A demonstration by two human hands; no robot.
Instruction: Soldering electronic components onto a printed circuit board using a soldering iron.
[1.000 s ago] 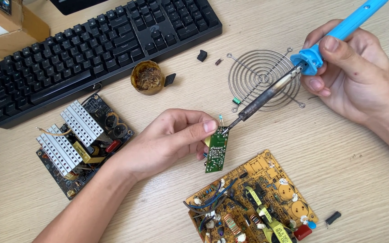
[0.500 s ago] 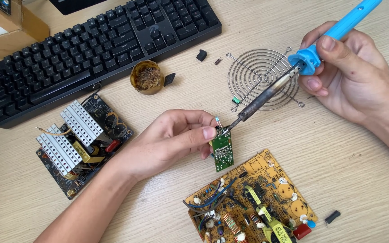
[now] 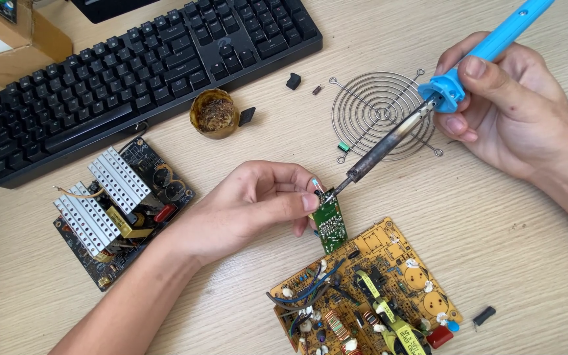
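Pinching a small green circuit board [image 3: 329, 223] between thumb and fingertips, my left hand [image 3: 254, 200] holds it upright above the wooden table [image 3: 514, 236], with the board hanging just right of the fingers and just above the far edge of a larger yellow circuit board [image 3: 369, 296] lying flat near me. My right hand [image 3: 511, 108] is closed around the blue handle of a soldering iron [image 3: 428, 108], well to the right and farther away; the iron slants down to the left, and its dark tip meets the top edge of the green board right beside my left thumb. Under the iron's shaft, a round wire fan guard [image 3: 379, 112] lies on the table. A small green component [image 3: 343, 146] sits just near of that guard. Farther left, a round tin of brownish material [image 3: 215, 113] rests beside a black keyboard [image 3: 139, 72] along the far edge. On the left, a dark circuit board with ribbed silver heat sinks [image 3: 116, 207] lies flat, well apart from my left wrist. Small black parts [image 3: 484, 315] are scattered at the near right and close to the keyboard.
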